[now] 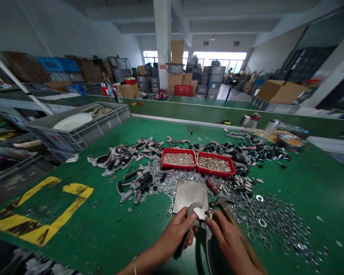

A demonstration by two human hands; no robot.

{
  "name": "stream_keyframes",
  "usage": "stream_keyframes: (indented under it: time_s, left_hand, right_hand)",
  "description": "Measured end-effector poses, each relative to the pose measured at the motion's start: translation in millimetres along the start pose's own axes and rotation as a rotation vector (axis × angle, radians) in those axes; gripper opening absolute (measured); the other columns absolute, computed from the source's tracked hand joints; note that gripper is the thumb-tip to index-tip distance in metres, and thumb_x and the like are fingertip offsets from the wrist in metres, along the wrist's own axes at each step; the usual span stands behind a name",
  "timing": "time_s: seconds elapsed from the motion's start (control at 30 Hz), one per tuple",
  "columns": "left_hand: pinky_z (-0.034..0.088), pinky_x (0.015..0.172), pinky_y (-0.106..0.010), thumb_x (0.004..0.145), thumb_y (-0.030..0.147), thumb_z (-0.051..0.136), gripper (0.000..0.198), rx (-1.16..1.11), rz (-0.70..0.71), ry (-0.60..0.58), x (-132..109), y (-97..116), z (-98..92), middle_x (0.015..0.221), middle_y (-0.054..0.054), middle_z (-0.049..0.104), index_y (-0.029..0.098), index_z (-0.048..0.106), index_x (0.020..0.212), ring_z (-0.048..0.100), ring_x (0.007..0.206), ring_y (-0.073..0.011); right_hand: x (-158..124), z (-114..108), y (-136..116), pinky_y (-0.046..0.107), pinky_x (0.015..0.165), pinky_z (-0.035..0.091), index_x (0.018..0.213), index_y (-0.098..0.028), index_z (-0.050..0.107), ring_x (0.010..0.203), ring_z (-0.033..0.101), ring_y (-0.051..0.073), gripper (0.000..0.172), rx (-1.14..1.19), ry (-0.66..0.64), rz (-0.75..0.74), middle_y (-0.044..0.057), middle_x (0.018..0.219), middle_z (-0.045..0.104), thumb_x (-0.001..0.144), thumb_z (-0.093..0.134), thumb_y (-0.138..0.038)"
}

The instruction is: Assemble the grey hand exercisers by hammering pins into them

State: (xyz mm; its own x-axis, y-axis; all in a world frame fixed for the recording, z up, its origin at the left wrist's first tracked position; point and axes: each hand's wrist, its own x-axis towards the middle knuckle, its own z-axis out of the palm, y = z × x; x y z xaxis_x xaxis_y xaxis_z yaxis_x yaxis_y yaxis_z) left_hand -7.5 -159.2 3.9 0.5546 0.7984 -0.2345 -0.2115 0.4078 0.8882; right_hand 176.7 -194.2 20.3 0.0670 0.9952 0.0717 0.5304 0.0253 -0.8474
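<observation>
Near the front of the green table, my left hand [179,229] is closed around a grey hook-ended handle [194,206] with a black grip. My right hand [227,236] pinches a small shiny ribbed metal cylinder [210,214], perhaps a spring. Between the hands is another grey-and-black handle part [208,238]; what supports it is unclear. Just beyond them lies a square metal plate [190,193], partly covered by the left hand. A hammer [237,223] with a wooden handle lies beside and partly behind my right hand. A red-handled tool [211,186] lies by the plate's right edge.
Two red trays [179,167] of small metal pieces stand beyond the plate. Grey-and-black handles [126,154] are heaped left, washers [275,221] scattered right, black-headed bolts [263,151] behind. A grey crate [103,122] stands at the left edge; a metal bowl [291,140] sits back right.
</observation>
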Motion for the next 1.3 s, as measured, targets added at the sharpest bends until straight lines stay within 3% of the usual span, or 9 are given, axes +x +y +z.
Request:
stream_keyframes:
  time_s: [0.13,0.4,0.6,0.73,0.83,1.03,1.17,1.23,1.3]
  left_hand:
    - [0.030,0.041,-0.018,0.095,0.062,0.037,0.046,0.175,0.002,0.087,0.6,3.4,9.7,0.061,0.003,0.058,0.018,0.050,0.099,0.047,0.042,-0.0076]
    - [0.024,0.032,-0.019,0.094,0.065,0.033,0.049,0.376,-0.043,0.128,-1.2,-6.8,18.5,0.048,0.006,0.052,0.019,0.050,0.099,0.038,0.031,-0.0093]
    - [0.041,0.047,-0.024,0.100,0.055,0.026,0.047,0.701,0.067,0.234,-5.0,-15.0,17.6,0.057,0.002,0.057,0.018,0.050,0.116,0.051,0.044,-0.0143]
    - [0.050,0.071,-0.034,0.100,0.045,0.025,0.047,1.059,0.188,0.099,-9.0,-1.2,3.4,0.085,-0.012,0.069,0.013,0.047,0.125,0.066,0.071,-0.0222]
    - [0.050,0.082,-0.039,0.096,0.047,0.037,0.050,1.203,0.244,-0.038,-12.6,11.7,-4.8,0.105,-0.015,0.069,0.014,0.042,0.132,0.067,0.093,-0.0276]
    - [0.051,0.071,-0.034,0.085,0.062,0.056,0.059,1.341,0.188,-0.248,-18.9,25.4,-2.3,0.091,-0.012,0.071,0.015,0.054,0.121,0.069,0.078,-0.0273]
    - [0.052,0.068,-0.036,0.082,0.065,0.059,0.065,1.420,0.146,-0.242,11.8,39.8,-9.8,0.093,-0.013,0.071,0.015,0.053,0.123,0.070,0.081,-0.0318]
    - [0.052,0.069,-0.036,0.084,0.064,0.057,0.064,1.459,0.120,-0.188,38.8,49.3,-20.6,0.095,-0.014,0.072,0.014,0.053,0.125,0.071,0.084,-0.0323]
    - [0.052,0.068,-0.035,0.086,0.062,0.057,0.058,1.585,0.112,-0.129,66.6,60.0,-32.1,0.096,-0.015,0.073,0.014,0.059,0.119,0.071,0.083,-0.0315]
  right_hand:
    - [-3.2,3.5,-5.6,0.027,0.064,0.052,0.102,-0.023,0.055,0.070,0.071,0.021,0.024,-0.108,-0.019,-0.054,0.004,0.078,0.073,0.098,0.043,-0.043]
    - [-2.8,5.3,-8.5,0.029,0.066,0.052,0.102,-0.023,0.053,0.074,0.071,0.023,0.026,-0.177,-0.090,-0.113,0.007,0.083,0.073,0.100,0.037,-0.043]
    - [-1.3,1.2,-16.3,0.025,0.062,0.050,0.092,-0.024,0.053,0.068,0.069,0.019,0.024,-0.067,-0.064,-0.099,0.002,0.077,0.071,0.100,0.038,-0.041]
    - [0.9,-8.0,-31.7,0.026,0.062,0.050,0.090,-0.025,0.055,0.067,0.068,0.019,0.023,-0.044,-0.166,-0.074,0.002,0.075,0.071,0.098,0.041,-0.041]
    - [-1.9,-12.6,-40.1,0.028,0.065,0.052,0.092,-0.025,0.060,0.074,0.068,0.021,0.026,0.016,-0.253,-0.062,0.004,0.080,0.072,0.097,0.041,-0.043]
    - [-19.3,-1.2,-24.5,0.033,0.081,0.053,0.112,-0.021,0.061,0.090,0.069,0.024,0.036,-0.014,-0.346,-0.005,0.011,0.101,0.073,0.095,0.041,-0.045]
    - [4.9,1.6,-6.7,0.034,0.081,0.053,0.120,-0.016,0.057,0.095,0.069,0.024,0.040,-0.134,-0.352,0.042,0.013,0.106,0.072,0.097,0.040,-0.044]
    - [38.2,-8.9,0.9,0.032,0.079,0.053,0.120,-0.017,0.059,0.092,0.068,0.023,0.036,-0.307,-0.326,-0.040,0.010,0.103,0.073,0.097,0.045,-0.041]
    - [80.0,-26.9,9.3,0.032,0.085,0.050,0.116,-0.019,0.064,0.096,0.065,0.023,0.030,-0.575,-0.174,-0.170,0.009,0.105,0.071,0.095,0.050,-0.036]
